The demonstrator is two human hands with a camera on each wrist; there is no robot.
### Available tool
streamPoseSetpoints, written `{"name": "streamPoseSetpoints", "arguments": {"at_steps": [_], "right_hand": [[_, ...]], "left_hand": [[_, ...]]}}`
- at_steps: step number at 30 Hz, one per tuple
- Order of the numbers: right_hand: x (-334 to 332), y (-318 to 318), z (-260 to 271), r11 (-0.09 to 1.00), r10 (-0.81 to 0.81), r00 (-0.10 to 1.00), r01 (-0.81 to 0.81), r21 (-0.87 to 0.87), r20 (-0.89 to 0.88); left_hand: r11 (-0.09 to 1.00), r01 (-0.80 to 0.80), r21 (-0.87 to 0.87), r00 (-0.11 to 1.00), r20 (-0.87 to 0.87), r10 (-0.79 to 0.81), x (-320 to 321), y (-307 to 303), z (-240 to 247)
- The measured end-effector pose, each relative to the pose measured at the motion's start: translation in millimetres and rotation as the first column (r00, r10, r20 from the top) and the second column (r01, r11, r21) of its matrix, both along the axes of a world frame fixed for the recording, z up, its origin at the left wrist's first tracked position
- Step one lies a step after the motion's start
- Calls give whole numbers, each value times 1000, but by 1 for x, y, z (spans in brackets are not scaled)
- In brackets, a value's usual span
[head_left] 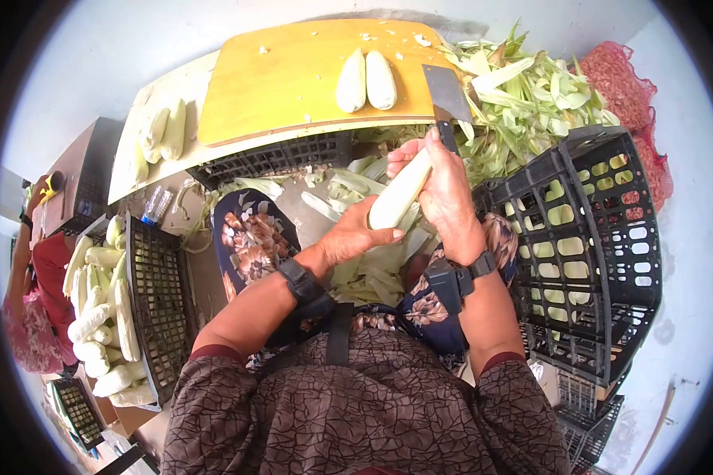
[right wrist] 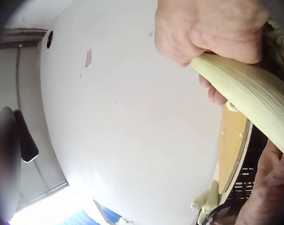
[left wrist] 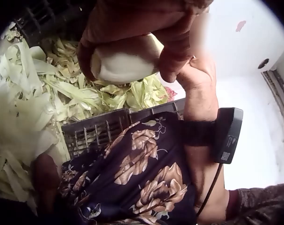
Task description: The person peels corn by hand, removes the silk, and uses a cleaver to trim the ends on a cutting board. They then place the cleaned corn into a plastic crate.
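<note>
Both hands hold a pale ear of corn (head_left: pixel 402 192) with smooth inner husk on it, slanted above the lap. My left hand (head_left: pixel 350 236) grips its thick lower end, thumb across the front; in the left wrist view the blunt cut end of the corn (left wrist: pixel 125 63) shows between the fingers. My right hand (head_left: pixel 449 186) holds the narrow upper end, and in the right wrist view its curled fingers (right wrist: pixel 207 30) close over the tip. A cleaver (head_left: pixel 447 93) lies at the board's right edge, its dark handle reaching behind the right fingertips.
Two ears of corn (head_left: pixel 366 81) lie on the yellow board (head_left: pixel 285 71), several more at the table's left end. Husks (head_left: pixel 523 87) heap at the right beside a black crate (head_left: pixel 562 237). A crate of corn (head_left: pixel 162 301) stands left, near another person (head_left: pixel 43 277).
</note>
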State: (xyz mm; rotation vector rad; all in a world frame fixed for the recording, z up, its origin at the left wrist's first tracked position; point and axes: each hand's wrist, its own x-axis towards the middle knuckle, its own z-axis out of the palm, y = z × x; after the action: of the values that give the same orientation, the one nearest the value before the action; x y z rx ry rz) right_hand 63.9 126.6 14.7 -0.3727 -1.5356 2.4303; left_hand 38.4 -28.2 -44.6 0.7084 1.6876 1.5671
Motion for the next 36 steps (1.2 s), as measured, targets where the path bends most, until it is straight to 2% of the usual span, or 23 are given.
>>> {"name": "streamPoseSetpoints", "arguments": {"at_steps": [2,3,5,11,13,19,23,25,27,30,31,33,34,36], "right_hand": [[-1,3,2,985,95,995,-100,-139,-42],[-1,4,3,985,99,994,-104,-138,-45],[1,5,6,982,139,986,-150,-116,-96],[0,4,5,976,196,976,-204,-72,-96],[0,4,3,972,225,969,-231,-49,-105],[3,-2,2,965,259,960,-261,-12,-102],[2,-2,-1,961,278,954,-275,43,-114],[1,-2,1,968,245,958,-249,-12,-151],[2,-1,6,981,193,970,-196,-6,-149],[3,2,4,997,35,998,-31,70,-47],[4,4,2,992,-5,1000,9,128,-30],[1,5,-1,989,-119,991,113,92,66],[2,6,1,988,-120,988,109,108,99],[3,7,5,987,-111,980,89,137,162]], "left_hand": [[1000,-5,7,1000,7,5,0,0,0],[1000,-2,14,1000,25,2,0,-1,-2],[1000,0,19,999,40,-1,1,-1,-2],[998,-41,55,993,113,35,3,3,4],[998,-46,-46,999,-2,46,1,4,1],[995,-42,-90,997,-75,35,1,4,-1],[996,-27,-88,998,-62,22,0,3,-3],[999,-13,34,999,50,12,1,4,-7],[999,-15,38,1000,12,14,0,3,-4],[1000,26,12,999,-26,-26,-2,1,2],[1000,12,12,999,-34,-11,-2,0,3],[987,-50,151,985,170,23,-3,0,7],[979,-93,182,995,57,84,-7,0,4],[965,-161,208,984,113,139,-15,-6,14]]}}
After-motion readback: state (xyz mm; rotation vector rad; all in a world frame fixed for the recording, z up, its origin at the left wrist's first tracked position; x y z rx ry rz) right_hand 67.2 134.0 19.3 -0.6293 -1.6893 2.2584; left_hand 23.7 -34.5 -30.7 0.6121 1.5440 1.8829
